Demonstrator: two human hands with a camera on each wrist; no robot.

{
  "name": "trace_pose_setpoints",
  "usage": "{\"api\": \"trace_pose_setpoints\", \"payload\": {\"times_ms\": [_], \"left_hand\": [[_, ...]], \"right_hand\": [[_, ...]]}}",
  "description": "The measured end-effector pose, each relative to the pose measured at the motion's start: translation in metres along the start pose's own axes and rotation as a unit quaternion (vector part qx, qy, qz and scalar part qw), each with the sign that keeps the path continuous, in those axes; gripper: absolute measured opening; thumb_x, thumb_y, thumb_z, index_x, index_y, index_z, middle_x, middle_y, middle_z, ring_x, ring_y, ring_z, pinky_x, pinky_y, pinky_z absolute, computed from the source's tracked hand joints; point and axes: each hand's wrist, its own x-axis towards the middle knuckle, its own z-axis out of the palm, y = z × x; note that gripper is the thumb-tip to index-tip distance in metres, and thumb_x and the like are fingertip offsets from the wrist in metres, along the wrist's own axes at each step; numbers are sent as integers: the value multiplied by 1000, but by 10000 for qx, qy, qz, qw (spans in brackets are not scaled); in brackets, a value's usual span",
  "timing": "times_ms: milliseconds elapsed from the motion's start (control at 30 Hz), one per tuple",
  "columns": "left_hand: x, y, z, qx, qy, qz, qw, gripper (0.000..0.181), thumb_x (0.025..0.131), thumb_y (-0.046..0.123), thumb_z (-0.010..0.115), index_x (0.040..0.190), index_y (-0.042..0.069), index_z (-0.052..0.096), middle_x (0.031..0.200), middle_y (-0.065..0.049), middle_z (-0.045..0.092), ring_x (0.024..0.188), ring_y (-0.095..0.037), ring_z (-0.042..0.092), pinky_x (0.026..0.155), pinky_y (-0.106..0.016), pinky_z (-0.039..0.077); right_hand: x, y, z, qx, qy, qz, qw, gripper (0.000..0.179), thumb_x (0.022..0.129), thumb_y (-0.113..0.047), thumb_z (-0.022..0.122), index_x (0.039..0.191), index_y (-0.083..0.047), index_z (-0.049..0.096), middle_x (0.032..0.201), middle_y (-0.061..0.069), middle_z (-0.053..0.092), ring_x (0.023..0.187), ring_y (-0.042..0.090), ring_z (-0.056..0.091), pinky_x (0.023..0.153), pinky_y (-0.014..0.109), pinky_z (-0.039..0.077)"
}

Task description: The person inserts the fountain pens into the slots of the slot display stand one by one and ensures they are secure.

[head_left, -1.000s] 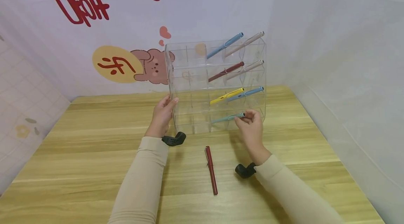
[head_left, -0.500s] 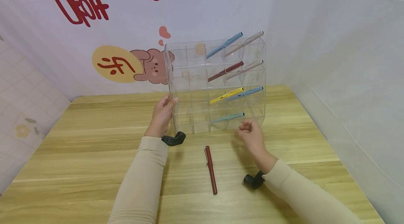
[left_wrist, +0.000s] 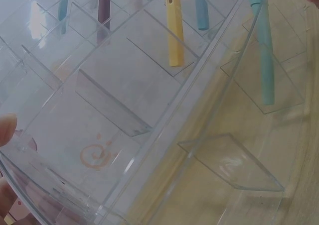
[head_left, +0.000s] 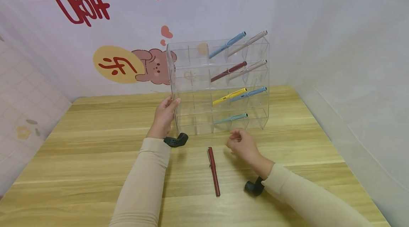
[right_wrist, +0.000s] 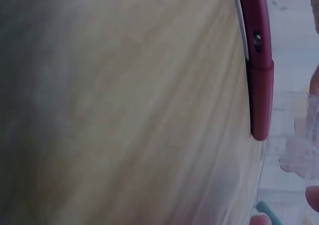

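A clear acrylic pen rack (head_left: 191, 108) stands upright at the back of the table. My left hand (head_left: 164, 116) grips its left side wall, thumb in front and fingers behind. In the bottom row leans a teal pen (head_left: 234, 118); the left wrist view shows its lower end (left_wrist: 266, 75) behind the clear front. A dark red pen (head_left: 213, 172) lies on the table before the rack, clip toward the left. Just beyond it to the right hovers my right hand (head_left: 244, 144), fingers loosely curled around nothing. The right wrist view catches that red pen (right_wrist: 260, 80) at its edge.
Higher rack rows hold a yellow pen (head_left: 230, 96), blue pens (head_left: 227, 45), another dark red pen (head_left: 229, 72) and pale pens (head_left: 248, 44), all in the right-hand columns. A printed white curtain (head_left: 220, 3) hangs behind the wooden table (head_left: 96, 156).
My right hand has let go of the teal pen, drawn back from the rack and moved down and left toward the red pen. The left hand keeps its hold.
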Motion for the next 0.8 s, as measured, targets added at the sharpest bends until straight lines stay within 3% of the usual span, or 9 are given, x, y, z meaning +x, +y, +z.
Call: {"api": "trace_pose_setpoints", "payload": {"times_ms": [500,800], "left_hand": [[1,-1,0,-89,14,23,10000,59,98,33,57,151,16,35,147,-10,38,133,-27,39,111,-46,32],[1,0,0,-74,15,-21,10000,60,98,33,57,151,16,34,148,-10,38,134,-29,38,111,-45,32]], "right_hand": [[-4,-4,23,-503,-732,-110,9960,44,79,-3,74,119,6,57,107,18,60,95,27,61,65,32,54],[-9,-11,32,-1002,-1006,-260,9895,46,77,-8,77,118,3,60,104,12,61,100,29,60,80,39,52]]}}
